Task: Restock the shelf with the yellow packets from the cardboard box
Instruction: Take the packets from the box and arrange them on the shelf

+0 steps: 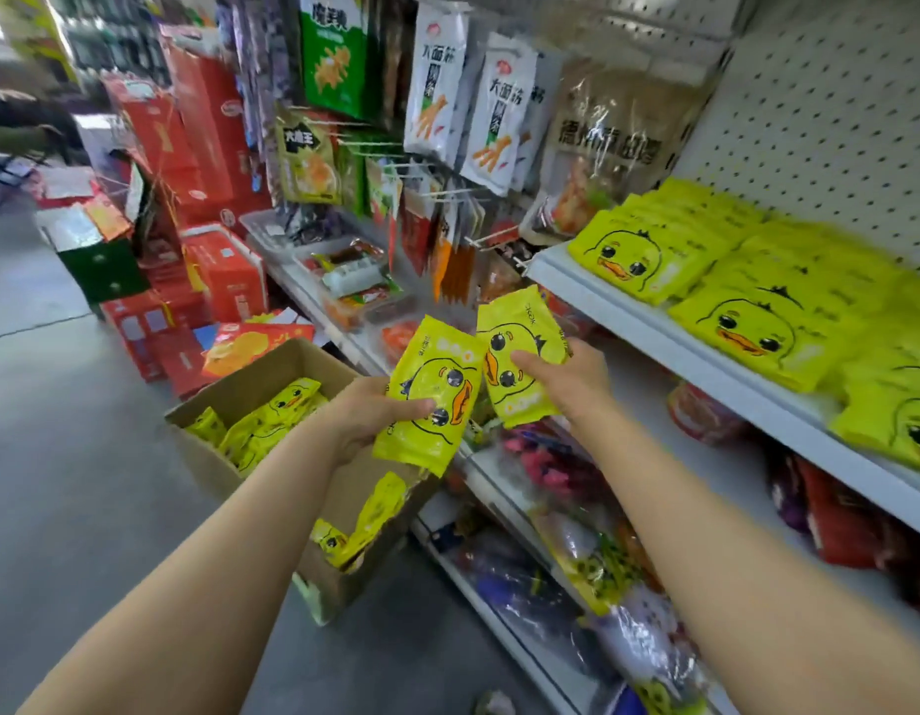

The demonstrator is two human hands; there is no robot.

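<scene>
My left hand (367, 412) grips a yellow duck-face packet (431, 394) by its lower left edge, thumb on its front. My right hand (566, 379) holds a second yellow packet (517, 353) just to the right of the first, thumb across its face. Both packets hang in the air in front of the shelving, below the white shelf (654, 327). That shelf carries rows of the same yellow packets (757, 296) lying flat. The open cardboard box (251, 384) stands on the floor under my left forearm, with several yellow packets (272, 415) inside.
Snack bags hang on pegboard hooks (447, 95) above and left of the shelf. Lower shelves (551, 534) hold mixed packets and trays. Red cartons (205, 162) are stacked on the floor at the left. Grey floor (60, 456) lies open on the left.
</scene>
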